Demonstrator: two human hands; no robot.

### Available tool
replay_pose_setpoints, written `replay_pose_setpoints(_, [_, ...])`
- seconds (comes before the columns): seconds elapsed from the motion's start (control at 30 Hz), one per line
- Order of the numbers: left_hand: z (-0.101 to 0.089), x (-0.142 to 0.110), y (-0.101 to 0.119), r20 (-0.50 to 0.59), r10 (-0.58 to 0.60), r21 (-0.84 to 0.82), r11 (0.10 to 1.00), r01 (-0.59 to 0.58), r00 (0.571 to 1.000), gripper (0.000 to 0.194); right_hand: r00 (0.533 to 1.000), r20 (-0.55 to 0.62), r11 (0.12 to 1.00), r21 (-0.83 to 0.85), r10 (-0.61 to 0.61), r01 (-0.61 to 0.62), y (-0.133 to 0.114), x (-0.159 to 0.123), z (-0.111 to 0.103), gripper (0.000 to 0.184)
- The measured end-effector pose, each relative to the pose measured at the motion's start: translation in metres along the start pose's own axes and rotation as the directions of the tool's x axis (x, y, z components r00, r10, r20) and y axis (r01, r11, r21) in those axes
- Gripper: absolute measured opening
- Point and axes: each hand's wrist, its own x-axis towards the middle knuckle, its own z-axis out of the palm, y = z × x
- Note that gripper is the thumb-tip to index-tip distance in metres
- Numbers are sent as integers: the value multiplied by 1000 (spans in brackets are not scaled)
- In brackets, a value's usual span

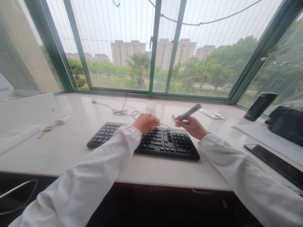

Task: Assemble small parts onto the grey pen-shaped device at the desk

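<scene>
A black keyboard [165,143] lies on a pale counter [71,148] under a wide window. My left hand [146,123] rests on the keyboard's far edge near its middle, fingers curled under and pressed together. My right hand [192,126] hovers over the keyboard's right end and grips a slim grey tool [190,112] that points up and to the right. Whether its lower tip touches the keys is hidden by my fingers. Both arms wear white sleeves.
The keyboard's cable [119,110] trails back toward the window. A small white device [62,119] and a white box [16,135] sit at the left. A dark phone [276,162], a black bag [287,124], a black upright object [259,106] and a clear packet [211,113] lie at the right.
</scene>
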Motion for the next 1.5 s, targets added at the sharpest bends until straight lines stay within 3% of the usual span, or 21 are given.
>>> replay_pose_setpoints(0.2, [0,-2,3,-4,-18,1,1000,18,1000,32,949,286,984,-83,-129,159,-18,11,19,40])
replay_pose_setpoints(0.33, [1,-2,5,14,-40,-14,999,40,999,33,923,361,979,-96,-134,180,-19,10,24,38])
replay_pose_setpoints(0.6, [5,-2,5,-26,-13,2,1000,13,1000,34,909,375,957,-149,-180,251,-12,8,13,30])
replay_pose_setpoints(0.87, [13,-1,3,-3,-8,-24,1000,8,1000,29,905,372,952,-136,-208,275,-7,11,16,29])
replay_pose_setpoints(1.13, [14,-1,4,8,7,-1,1000,-7,1000,30,863,436,920,-167,-254,355,-15,10,22,30])
replay_pose_setpoints(1.5, [13,-2,3,-19,45,53,998,-44,999,30,827,464,873,-197,-317,445,-18,11,16,22])
